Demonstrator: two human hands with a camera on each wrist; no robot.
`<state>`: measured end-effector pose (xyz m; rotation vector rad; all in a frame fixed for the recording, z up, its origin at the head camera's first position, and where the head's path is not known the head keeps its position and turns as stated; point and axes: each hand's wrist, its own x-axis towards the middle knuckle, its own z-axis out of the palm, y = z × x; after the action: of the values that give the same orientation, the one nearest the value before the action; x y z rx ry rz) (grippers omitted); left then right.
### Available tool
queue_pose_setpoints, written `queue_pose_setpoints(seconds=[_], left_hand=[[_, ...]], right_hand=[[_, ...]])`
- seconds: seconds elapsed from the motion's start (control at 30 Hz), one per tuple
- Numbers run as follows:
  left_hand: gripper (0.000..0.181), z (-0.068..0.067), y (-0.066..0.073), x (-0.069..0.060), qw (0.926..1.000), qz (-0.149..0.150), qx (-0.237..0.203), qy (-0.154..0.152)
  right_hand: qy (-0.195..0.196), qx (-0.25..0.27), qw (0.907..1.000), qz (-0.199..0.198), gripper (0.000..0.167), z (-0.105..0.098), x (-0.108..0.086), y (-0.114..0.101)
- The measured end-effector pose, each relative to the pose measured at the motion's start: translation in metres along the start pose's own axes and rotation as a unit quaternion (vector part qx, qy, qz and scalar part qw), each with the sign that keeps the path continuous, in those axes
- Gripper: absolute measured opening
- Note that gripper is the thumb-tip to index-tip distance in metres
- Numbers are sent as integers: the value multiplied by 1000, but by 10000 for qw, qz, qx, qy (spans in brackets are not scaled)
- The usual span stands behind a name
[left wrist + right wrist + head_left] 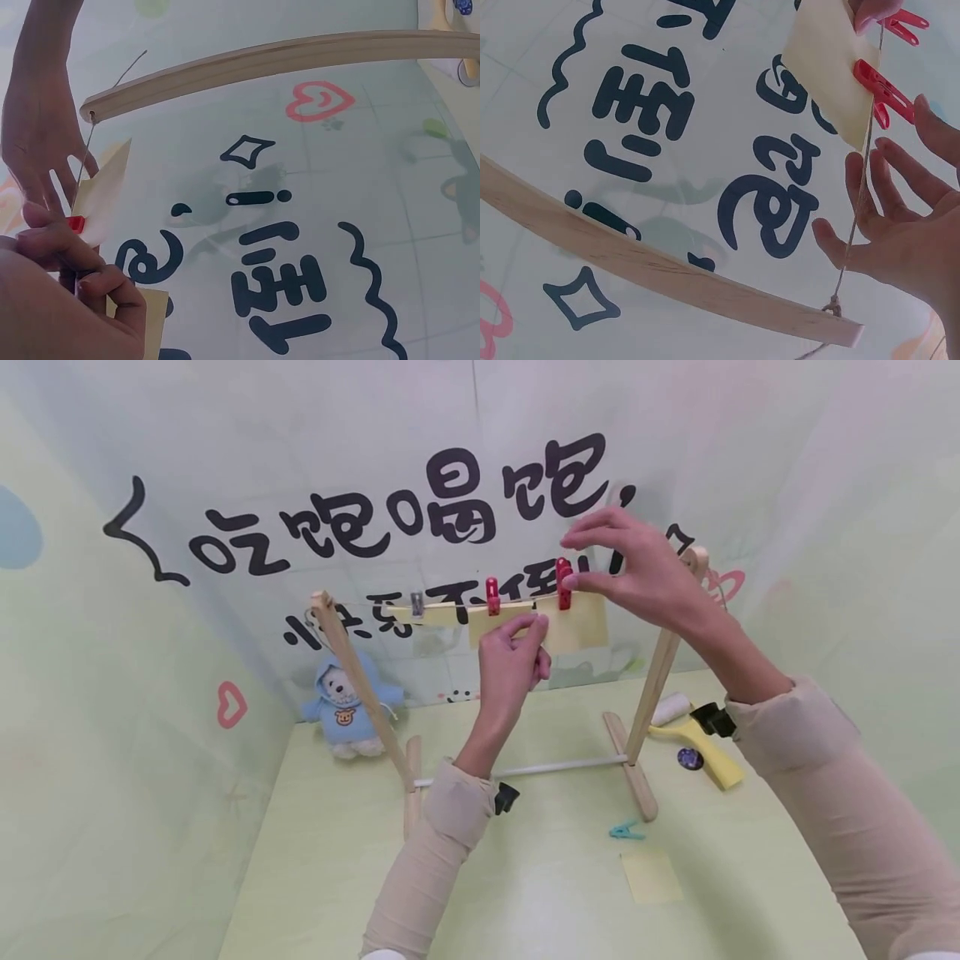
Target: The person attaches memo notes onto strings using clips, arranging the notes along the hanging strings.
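Clock read about left hand [510, 660], head view. Left fingers narrow, pinching the edge of a cream paper [585, 628] at 2 o'clock, hung from the cord [843, 270] by a red clip [564, 585]. Right hand [643, 568], farther out at 2: fingers wide, thumb just beside clip. Left hand blocks part of middle paper [479, 628], 11. Right forearm crosses wooden upright [652, 693], 3. Counter [322, 868]: plush toy [348, 718] at 8, yellow roller [705, 750] at 4, teal clip [626, 832] and loose sheet [651, 877] at 5.

Apparently small staged booth: printed lettered backdrop [360, 452] behind pale-green tabletop [555, 877].
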<state>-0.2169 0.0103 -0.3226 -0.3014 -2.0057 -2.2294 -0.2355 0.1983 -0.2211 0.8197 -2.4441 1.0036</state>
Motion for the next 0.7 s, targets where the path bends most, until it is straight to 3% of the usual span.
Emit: queue_pose_setpoints(seconds=[0.13,0.27,0.37,0.5,0.6,0.7], left_hand=[[28,-1,-1,0,10000,4,42,4],[27,-1,-3,-1,9999,34,99,-22],[28,-1,-5,-2,9999,47,135,-91],[29,-1,-7,-3,9996,90,208,-163],[30,-1,-8,-3,9994,118,277,-193],[31,-2,-10,-4,9991,92,333,-235]], right_hand=[[446,-39,9990,20,42,-3,-18,1],[1164,156,9931,-3,34,-1,-53,4],[1940,434,9800,-130,26,4,-85,7],[2706,1203,9540,-458,14,5,-121,9],[2778,1636,9452,-514,17,0,-143,9],[2682,1671,9479,-404,16,-5,-161,13]])
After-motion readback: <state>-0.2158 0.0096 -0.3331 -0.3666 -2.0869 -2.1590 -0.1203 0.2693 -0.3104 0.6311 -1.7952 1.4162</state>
